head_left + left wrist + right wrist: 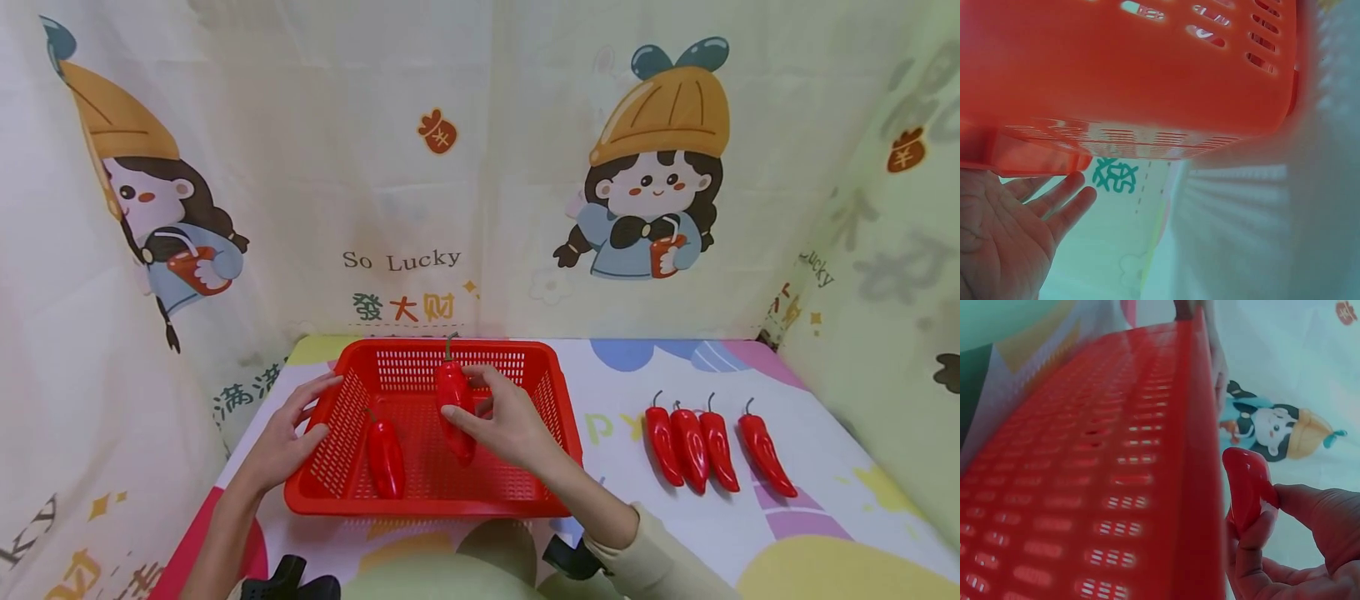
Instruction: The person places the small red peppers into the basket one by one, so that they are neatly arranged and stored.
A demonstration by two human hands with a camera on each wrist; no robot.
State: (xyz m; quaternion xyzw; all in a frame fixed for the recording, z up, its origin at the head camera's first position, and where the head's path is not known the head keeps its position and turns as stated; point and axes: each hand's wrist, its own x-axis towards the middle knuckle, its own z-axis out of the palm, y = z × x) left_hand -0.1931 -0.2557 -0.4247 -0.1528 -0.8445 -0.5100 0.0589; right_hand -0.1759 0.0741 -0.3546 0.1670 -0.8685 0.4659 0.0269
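A red chili pepper (452, 392) with a green stem is pinched between the thumb and fingers of my right hand (513, 421), over the red plastic basket (420, 507). The right wrist view shows the same pepper (1249, 481) beyond the basket wall. Inside the basket, a second red pepper (386, 458) lies toward the left. My left hand (288, 437) is at the basket's left side, its fingers extended by the rim. In the left wrist view that hand (1004, 237) has straight fingers and an empty palm; whether it touches the rim I cannot tell.
Several red peppers (692, 446) lie in a row on the patterned tabletop (600, 383), right of the basket. Printed cloth (510, 183) hangs behind the table and along both sides.
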